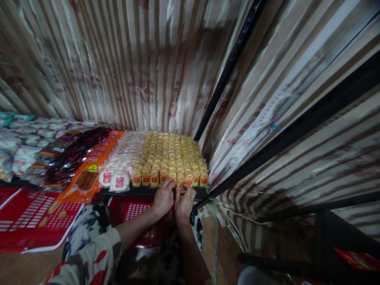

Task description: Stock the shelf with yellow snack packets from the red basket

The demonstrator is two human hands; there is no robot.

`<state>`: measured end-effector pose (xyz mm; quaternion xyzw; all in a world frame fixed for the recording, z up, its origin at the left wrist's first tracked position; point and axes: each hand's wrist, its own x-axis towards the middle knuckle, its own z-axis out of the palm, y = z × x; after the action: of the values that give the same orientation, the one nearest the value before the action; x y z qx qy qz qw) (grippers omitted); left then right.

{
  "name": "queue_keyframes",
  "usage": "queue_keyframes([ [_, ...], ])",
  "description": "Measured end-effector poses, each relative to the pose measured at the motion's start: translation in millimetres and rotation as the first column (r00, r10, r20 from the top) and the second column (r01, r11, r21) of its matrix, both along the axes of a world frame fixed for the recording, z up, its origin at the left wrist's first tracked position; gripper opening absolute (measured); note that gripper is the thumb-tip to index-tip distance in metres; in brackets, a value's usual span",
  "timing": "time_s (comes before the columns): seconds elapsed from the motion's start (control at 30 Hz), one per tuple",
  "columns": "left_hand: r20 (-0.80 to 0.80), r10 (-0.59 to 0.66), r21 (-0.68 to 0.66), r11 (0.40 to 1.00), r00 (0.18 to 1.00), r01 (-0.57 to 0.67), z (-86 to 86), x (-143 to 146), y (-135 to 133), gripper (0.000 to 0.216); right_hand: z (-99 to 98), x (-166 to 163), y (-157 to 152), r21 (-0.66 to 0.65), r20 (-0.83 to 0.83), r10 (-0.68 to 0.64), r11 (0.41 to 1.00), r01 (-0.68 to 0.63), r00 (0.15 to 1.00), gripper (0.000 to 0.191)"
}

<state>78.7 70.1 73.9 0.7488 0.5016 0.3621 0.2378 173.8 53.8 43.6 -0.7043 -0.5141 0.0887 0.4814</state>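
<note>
Rows of small yellow wrapped cakes (170,148) with red labels stand packed together on a dark shelf (130,190). At the front row, one yellow wrapped cake (181,181) sits between my two hands. My left hand (164,196) is at its left side, fingers curled and closed against the wrapper. From the right, my right hand (184,201) has its bent fingers at the lower right part of the same cake. My fingers partly hide the bottom of the packet and its neighbours. White round wrapped cakes (119,181) lie left of the yellow ones.
An orange snack bag (86,180), dark shiny packets (78,152) and white packets (25,158) continue leftward. Red plastic baskets (38,221) are below the shelf edge. A black metal post (225,79) and striped curtain (142,59) border the shelf.
</note>
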Motion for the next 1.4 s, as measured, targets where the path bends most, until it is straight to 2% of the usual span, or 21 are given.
queue_keyframes([
  [0.27,-0.004,-0.003,-0.004,1.000,1.000,0.003,-2.0,1.3,1.4,0.049,-6.0,6.9,8.6,0.014,0.054,0.101,0.995,-0.102,0.993,0.032],
  [0.53,0.010,0.002,-0.011,1.000,1.000,-0.001,-4.5,1.3,2.7,0.050,-8.4,8.4,14.3,0.009,0.099,0.084,0.996,-0.085,0.992,0.032],
  [0.87,-0.005,0.000,-0.015,1.000,1.000,-0.001,-4.5,1.7,4.4,0.047,-11.9,6.4,13.2,0.051,0.108,0.128,0.990,-0.134,0.986,0.032],
  [1.1,0.007,-0.007,-0.011,1.000,1.000,0.007,-4.7,1.8,2.3,0.048,-15.0,7.0,9.0,0.054,0.140,0.177,0.981,-0.186,0.974,0.037],
  [1.27,-0.014,-0.020,-0.001,1.000,1.000,0.020,-2.2,-3.1,-0.6,0.044,-6.9,5.9,2.9,0.071,0.133,0.178,0.979,-0.189,0.975,0.035],
  [1.4,0.026,-0.049,-0.027,0.998,0.998,0.050,-11.5,-17.6,-12.2,0.034,-1.9,-0.6,-15.4,0.076,0.086,0.155,0.984,-0.162,0.984,0.030],
])
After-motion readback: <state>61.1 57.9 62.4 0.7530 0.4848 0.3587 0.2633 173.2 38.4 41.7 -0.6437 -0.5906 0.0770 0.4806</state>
